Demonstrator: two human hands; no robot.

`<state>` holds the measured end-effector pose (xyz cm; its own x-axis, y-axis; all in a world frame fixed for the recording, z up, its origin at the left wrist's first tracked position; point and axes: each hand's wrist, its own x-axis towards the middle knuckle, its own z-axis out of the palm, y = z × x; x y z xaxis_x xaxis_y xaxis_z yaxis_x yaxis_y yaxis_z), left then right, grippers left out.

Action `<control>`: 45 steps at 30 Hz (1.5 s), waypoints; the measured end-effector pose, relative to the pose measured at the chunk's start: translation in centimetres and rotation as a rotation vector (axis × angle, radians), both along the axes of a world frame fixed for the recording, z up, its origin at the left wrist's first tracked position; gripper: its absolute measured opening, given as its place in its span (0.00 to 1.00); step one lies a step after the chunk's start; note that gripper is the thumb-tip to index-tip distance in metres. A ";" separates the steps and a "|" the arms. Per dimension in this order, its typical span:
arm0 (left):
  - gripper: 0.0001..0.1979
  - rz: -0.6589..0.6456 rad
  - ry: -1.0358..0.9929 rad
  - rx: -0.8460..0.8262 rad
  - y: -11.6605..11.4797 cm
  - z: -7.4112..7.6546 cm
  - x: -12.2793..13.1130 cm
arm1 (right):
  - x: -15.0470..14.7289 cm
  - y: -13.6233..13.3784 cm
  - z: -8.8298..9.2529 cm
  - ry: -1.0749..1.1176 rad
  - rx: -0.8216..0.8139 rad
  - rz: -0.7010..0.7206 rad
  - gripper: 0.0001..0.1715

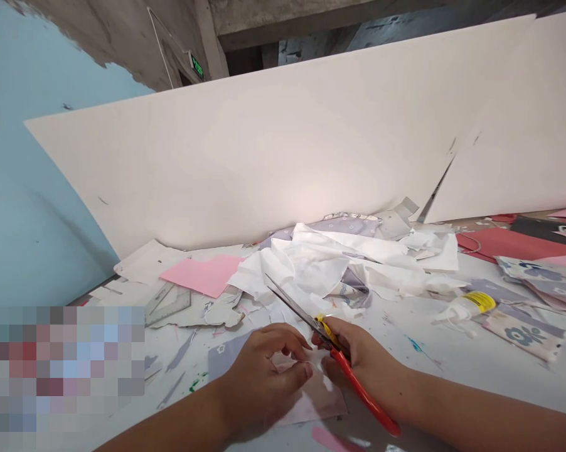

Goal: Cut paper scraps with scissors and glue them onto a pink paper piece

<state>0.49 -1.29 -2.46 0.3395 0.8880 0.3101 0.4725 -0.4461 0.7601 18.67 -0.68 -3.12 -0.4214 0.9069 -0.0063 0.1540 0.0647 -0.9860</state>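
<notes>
The table (396, 358) bears torn cardboard (221, 314) and a bottle (471, 305).

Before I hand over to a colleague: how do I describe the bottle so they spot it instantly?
From the long white panel behind the table, look down to the right hand gripping red-handled scissors. Right of that hand and slightly farther back, a white squeeze bottle lies on its side. Its yellow label sets it apart from the flat, patterned fabric scraps beside it.
</notes>
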 end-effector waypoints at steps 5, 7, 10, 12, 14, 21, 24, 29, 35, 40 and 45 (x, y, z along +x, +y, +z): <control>0.03 0.108 -0.108 -0.137 0.3 -0.2 0.1 | -0.1 0.0 -0.2 0.043 -0.032 0.003 0.11; 0.04 0.128 -0.167 -0.208 0.5 -0.4 0.1 | -0.1 0.1 -0.2 0.080 -0.057 -0.005 0.10; 0.06 0.136 -0.256 -0.297 0.8 -0.5 0.1 | 0.0 0.0 -0.1 0.125 -0.046 -0.035 0.09; 0.08 0.130 -0.315 -0.340 0.9 -0.5 0.2 | 0.0 0.0 0.1 0.146 -0.027 -0.039 0.13; 0.08 0.117 -0.362 -0.373 0.9 -0.4 0.3 | -0.1 -0.1 0.4 0.144 -0.022 -0.045 0.15; 0.11 0.091 -0.431 -0.435 0.8 -0.5 0.6 | -0.4 0.0 0.8 0.061 0.036 -0.154 0.08; 0.12 0.086 -0.466 -0.458 0.9 -0.6 0.6 | -0.4 0.3 0.5 0.061 0.036 -0.159 0.08; 0.12 0.097 -0.487 -0.466 0.8 -0.3 0.7 | -0.5 0.1 0.4 0.058 0.029 -0.181 0.07; 0.10 0.125 -0.457 -0.443 0.4 0.1 1.0 | -0.4 -0.4 0.1 0.066 -0.021 -0.095 0.07; 0.12 0.120 -0.504 -0.453 0.2 0.1 0.9 | -0.7 -0.2 0.1 0.056 -0.035 -0.144 0.07; 0.13 0.108 -0.573 -0.492 0.7 -0.1 0.7 | -0.7 -0.2 0.3 0.030 -0.029 -0.150 0.08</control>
